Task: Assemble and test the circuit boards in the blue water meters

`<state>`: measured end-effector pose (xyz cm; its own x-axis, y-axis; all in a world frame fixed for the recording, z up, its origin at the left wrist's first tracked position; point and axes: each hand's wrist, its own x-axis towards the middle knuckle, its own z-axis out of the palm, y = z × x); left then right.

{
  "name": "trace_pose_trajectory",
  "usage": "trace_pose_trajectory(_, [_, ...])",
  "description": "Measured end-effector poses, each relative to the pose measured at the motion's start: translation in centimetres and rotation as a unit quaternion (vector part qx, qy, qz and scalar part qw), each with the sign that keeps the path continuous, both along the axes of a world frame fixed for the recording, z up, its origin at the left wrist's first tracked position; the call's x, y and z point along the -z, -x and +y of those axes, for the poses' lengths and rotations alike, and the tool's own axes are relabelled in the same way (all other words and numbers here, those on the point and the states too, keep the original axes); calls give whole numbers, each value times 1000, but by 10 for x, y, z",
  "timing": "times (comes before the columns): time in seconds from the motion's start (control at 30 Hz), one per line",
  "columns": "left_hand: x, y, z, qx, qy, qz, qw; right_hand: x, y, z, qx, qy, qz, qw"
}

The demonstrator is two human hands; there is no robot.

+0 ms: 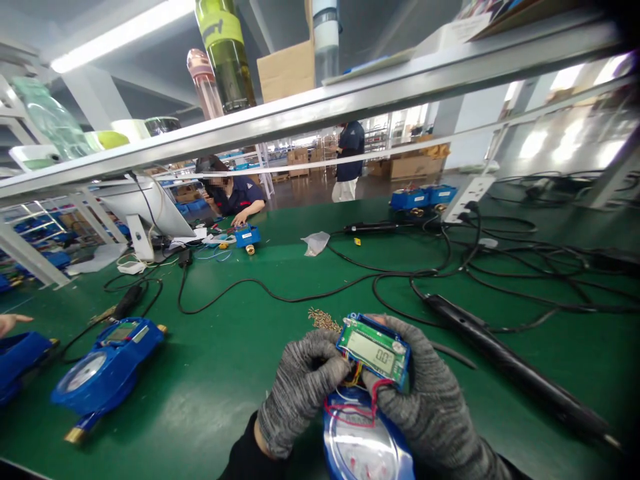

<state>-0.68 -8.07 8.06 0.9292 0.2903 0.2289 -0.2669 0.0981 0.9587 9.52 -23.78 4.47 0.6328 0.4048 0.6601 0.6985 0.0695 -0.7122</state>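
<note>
In grey knitted gloves, both of my hands work at a blue water meter [367,440] near the table's front edge. My right hand [425,387] is closed round the right side of a green circuit board with an LCD display [373,350], which reads zeros and sits tilted in a blue housing. At its lower left, my left hand [310,383] pinches at thin coloured wires [355,373]; its fingertips are partly hidden. A red wire [375,407] loops down over the meter's clear round cover. Just behind the board lies a heap of small brass screws [324,319].
A black electric screwdriver [520,373] lies at right, with tangled cables and a power strip [470,200] behind it. Another blue meter [107,367] stands at left, near another person's hand [13,325]. A metal shelf [280,110] with bottles spans overhead. A co-worker [233,193] sits across the table.
</note>
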Motion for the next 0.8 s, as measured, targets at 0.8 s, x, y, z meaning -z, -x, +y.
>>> trace_pose_trajectory(0.8, [14, -2, 9, -39, -201, -16, 979, -7, 1, 0, -89, -42, 125, 987])
